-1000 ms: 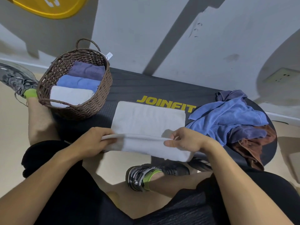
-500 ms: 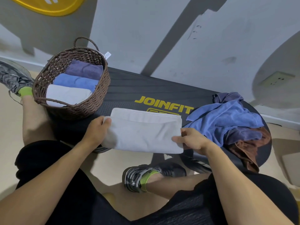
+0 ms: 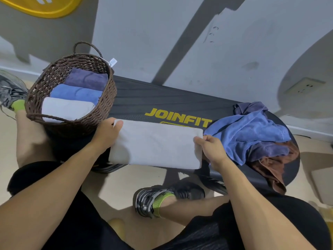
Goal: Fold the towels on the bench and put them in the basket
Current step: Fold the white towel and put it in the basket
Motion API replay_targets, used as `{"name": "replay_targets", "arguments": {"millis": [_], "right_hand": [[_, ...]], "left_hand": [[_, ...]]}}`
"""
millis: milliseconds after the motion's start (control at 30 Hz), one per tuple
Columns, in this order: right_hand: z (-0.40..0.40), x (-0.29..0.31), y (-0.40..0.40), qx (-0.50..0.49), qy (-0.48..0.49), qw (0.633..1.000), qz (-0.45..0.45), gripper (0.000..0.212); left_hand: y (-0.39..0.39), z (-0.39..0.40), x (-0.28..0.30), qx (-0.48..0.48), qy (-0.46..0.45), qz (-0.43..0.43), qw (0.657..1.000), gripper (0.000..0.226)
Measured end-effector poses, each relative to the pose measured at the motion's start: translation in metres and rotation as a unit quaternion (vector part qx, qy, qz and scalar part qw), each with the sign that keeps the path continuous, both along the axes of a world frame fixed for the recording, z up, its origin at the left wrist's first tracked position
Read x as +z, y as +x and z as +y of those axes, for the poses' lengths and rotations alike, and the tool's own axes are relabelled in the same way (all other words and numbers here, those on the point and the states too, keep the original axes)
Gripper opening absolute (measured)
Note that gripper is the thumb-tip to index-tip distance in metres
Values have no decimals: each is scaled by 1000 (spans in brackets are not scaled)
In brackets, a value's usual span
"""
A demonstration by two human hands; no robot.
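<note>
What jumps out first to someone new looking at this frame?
The grey towel, folded to a strip across the black bench, with the left hand and right hand gripping its two ends. Left of it, the wicker basket holds three folded towels; at the bench's right end lies an unfolded heap of blue, purple and brown cloth.

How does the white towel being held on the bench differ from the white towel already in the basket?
The white towel on the bench lies spread as a flat folded rectangle; the white towel in the basket is a more compact bundle. The left hand and right hand hold the bench one at its ends; the basket one is untouched, beside a blue towel. Both look alike in colour.
</note>
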State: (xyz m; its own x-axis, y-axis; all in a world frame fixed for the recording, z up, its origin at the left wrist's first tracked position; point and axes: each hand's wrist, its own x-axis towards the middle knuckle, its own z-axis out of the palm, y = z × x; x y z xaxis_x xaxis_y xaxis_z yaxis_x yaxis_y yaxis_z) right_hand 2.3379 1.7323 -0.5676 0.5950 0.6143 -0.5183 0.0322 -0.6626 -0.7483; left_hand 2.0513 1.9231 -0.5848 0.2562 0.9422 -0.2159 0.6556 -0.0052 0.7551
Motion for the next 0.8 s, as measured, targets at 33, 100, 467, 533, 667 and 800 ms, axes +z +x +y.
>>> {"name": "replay_targets", "arguments": {"millis": [33, 100, 467, 533, 667, 800], "right_hand": [[0, -3, 2, -9, -15, 1000, -5, 31], [0, -9, 3, -16, -44, 999, -18, 29], [9, -11, 0, 10, -53, 992, -112, 47], [10, -10, -4, -5, -41, 992, -116, 44], [11, -8, -8, -17, -33, 991, -128, 45], [13, 5, -7, 19, -67, 990, -121, 57]], "left_hand": [[1, 2, 0, 3, -9, 3, 1000, 36], [4, 6, 0, -7, -28, 13, 999, 41], [10, 24, 0, -41, -5, 66, 997, 43], [7, 24, -3, -26, -11, 73, 997, 48], [7, 22, -7, 11, -30, 45, 998, 53], [-6, 16, -3, 69, -101, -29, 992, 49]]}}
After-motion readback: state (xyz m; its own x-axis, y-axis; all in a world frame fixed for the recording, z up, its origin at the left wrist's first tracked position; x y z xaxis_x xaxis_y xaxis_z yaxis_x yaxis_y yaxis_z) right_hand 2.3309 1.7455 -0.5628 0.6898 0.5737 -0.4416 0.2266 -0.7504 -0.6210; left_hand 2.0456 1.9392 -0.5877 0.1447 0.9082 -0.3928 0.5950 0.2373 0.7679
